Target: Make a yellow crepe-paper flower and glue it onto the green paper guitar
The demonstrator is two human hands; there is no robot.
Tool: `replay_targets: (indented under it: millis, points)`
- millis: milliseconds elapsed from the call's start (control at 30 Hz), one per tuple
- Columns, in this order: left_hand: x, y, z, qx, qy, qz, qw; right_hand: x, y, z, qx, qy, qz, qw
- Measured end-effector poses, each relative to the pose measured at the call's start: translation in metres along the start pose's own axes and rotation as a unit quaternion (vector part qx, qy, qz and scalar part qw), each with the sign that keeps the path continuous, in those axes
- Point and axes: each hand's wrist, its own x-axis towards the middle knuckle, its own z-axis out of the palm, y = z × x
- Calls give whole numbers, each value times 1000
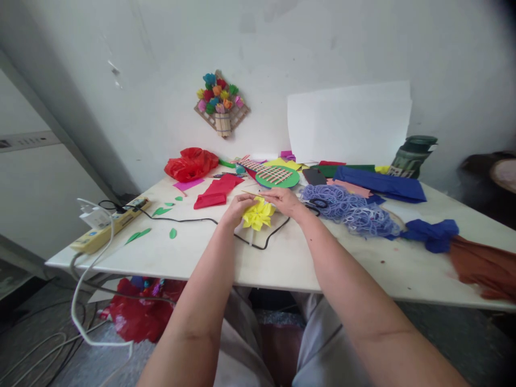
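Over the middle of the white table, a yellow paper flower [258,214] with pointed petals is between my two hands. My left hand [240,207] pinches its left edge, fingers closed. At the flower's upper right is my right hand [285,201], its fingers closed on a thin wooden stick [250,193] that points left above the petals. A pale stem or strip [252,236] shows below the flower, near a black cable [264,248]. Black-handled scissors [315,205] lie just right of my right wrist.
Green paper leaves [161,211] and a yellow power strip [100,234] are at left. Red paper [217,192] and a green round piece with woven sticks [278,176] lie behind. Tangled purple yarn [349,208], blue paper [379,184] and a dark green bottle [413,156] are at right.
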Motion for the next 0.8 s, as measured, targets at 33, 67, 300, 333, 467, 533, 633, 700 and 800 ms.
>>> replay_targets:
  millis: [33, 67, 300, 333, 467, 533, 633, 700, 800]
  points:
    - [0, -1, 0, -5, 0, 0, 1000, 0, 0, 0, -7, -2, -5, 1000]
    - [1, -1, -1, -10, 1, 1, 1000, 0, 0, 0, -15, -5, -8, 1000]
    - [1, -2, -1, -18, 21, 19, 999, -1, -3, 0, -95, -14, -18, 995]
    - [2, -2, -1, -15, 21, 20, 999, -1, -3, 0, -99, -13, -18, 995]
    - [5, -5, -3, -3, 24, 22, 999, -2, -3, 1, -97, -19, -15, 995]
    - [6, -6, -4, 2, 21, 21, 1000, -1, -3, 1, -93, -22, -14, 995]
    - [7, -7, -6, 7, 6, 25, 1000, -1, -3, 1, -86, -21, -15, 996]
    - [7, -8, -6, 13, 5, 32, 999, -1, -4, 0, -77, -19, -13, 997]
    - [6, -6, -5, 19, 18, 35, 999, -1, -6, 0, -64, -17, -4, 998]
